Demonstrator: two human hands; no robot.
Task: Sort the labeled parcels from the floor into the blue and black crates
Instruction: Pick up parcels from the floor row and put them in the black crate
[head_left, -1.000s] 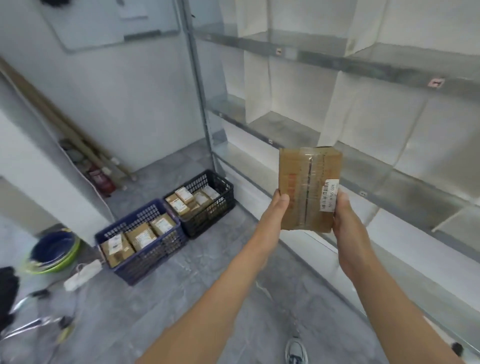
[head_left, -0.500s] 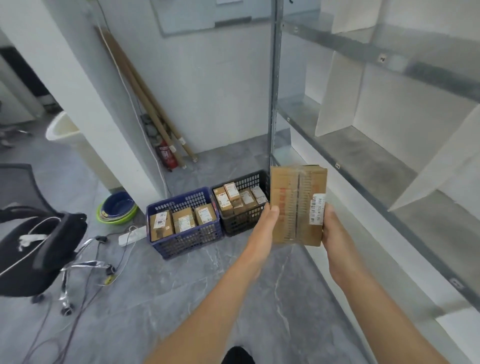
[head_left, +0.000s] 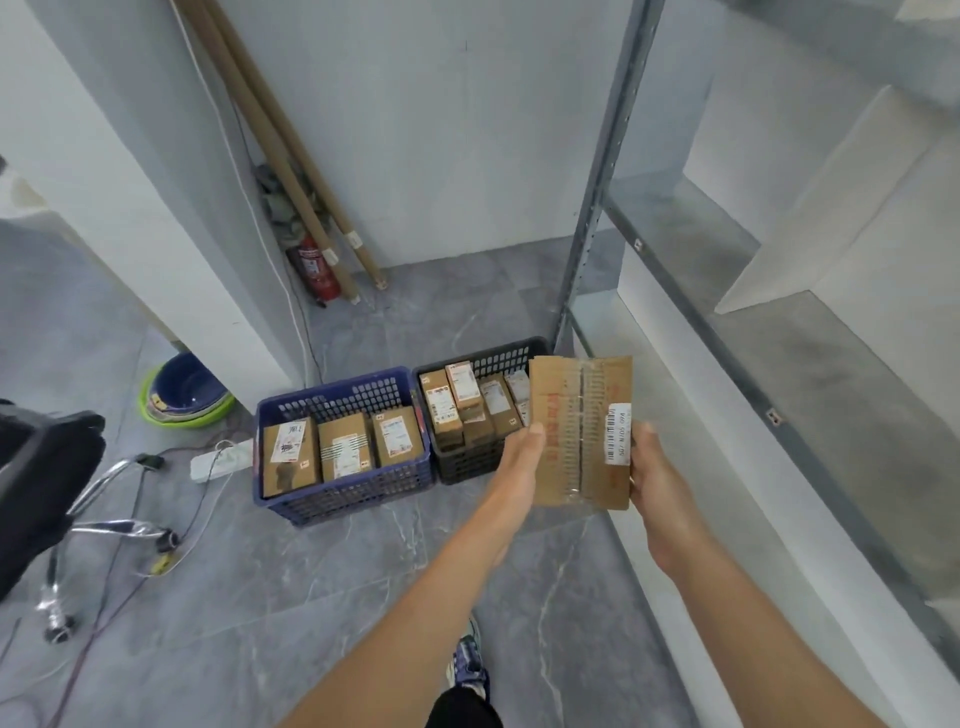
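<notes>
Sorting looks well underway but not finished. The blue plastic lattice crate (head_left: 353, 493) on the grey tiled floor (head_left: 311, 582) has three brown labelled boxes (head_left: 343, 449) lying side by side in it. The black plastic lattice crate (head_left: 467, 467) touching it on the right holds a tighter bunch of smaller brown labelled boxes (head_left: 467, 405). They're hard to count because the held one covers part of that crate. The one in play is a flat brown cardboard parcel (head_left: 576, 441) with a white barcode sticker (head_left: 618, 434), up in the air in front of the black crate with its label facing the camera. The left hand (head_left: 519, 460) grips its left edge with the thumb on the front, and the right hand (head_left: 652, 475) grips the right edge the same way. The fingers behind it are hidden. My guess is the label is being read to pick a crate, so this parcel isn't placed yet. I don't see any loose parcels on the floor in this view, but whatever's behind the person is out of shot, so I can't say how many are left.
</notes>
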